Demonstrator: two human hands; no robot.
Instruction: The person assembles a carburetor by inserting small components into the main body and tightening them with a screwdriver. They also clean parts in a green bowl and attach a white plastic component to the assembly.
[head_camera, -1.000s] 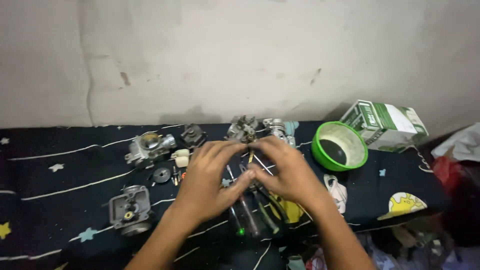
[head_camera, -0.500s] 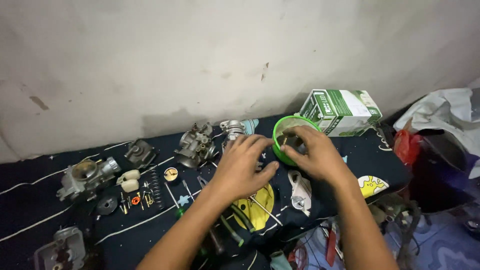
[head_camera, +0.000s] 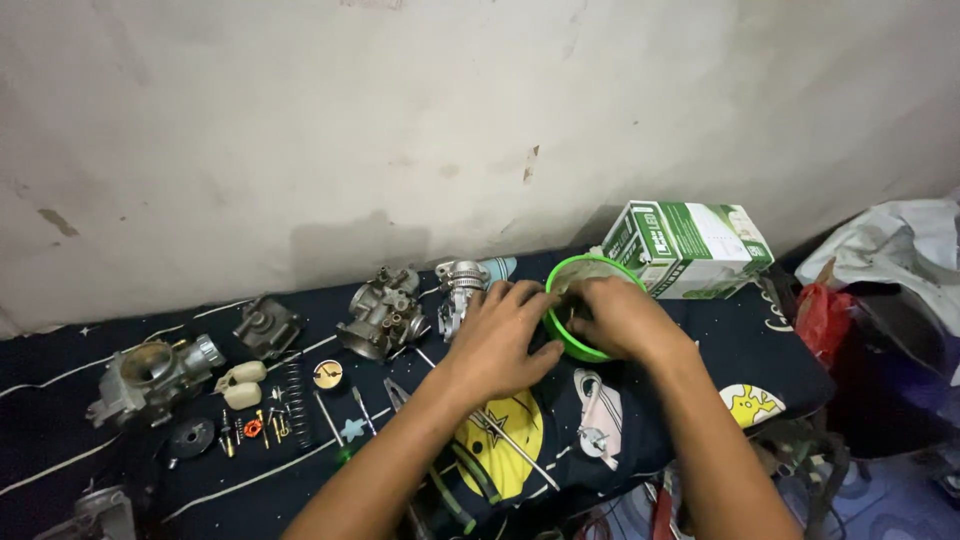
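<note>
This looks like a makeshift home repair spot rather than a proper workshop. Carburetors (head_camera: 385, 312) and small springs, screws and jets (head_camera: 262, 420) lie spread on a dark cartoon-print cloth (head_camera: 760, 345) against a stained plaster wall (head_camera: 300, 130). Plastic bags (head_camera: 890, 260) sit piled at the right.

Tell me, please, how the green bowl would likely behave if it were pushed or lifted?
The green bowl looks like thin plastic, so it is probably light and would slide easily on the dark cloth. It already sits tilted between the left hand and right hand, so it may tip and spill.
</note>
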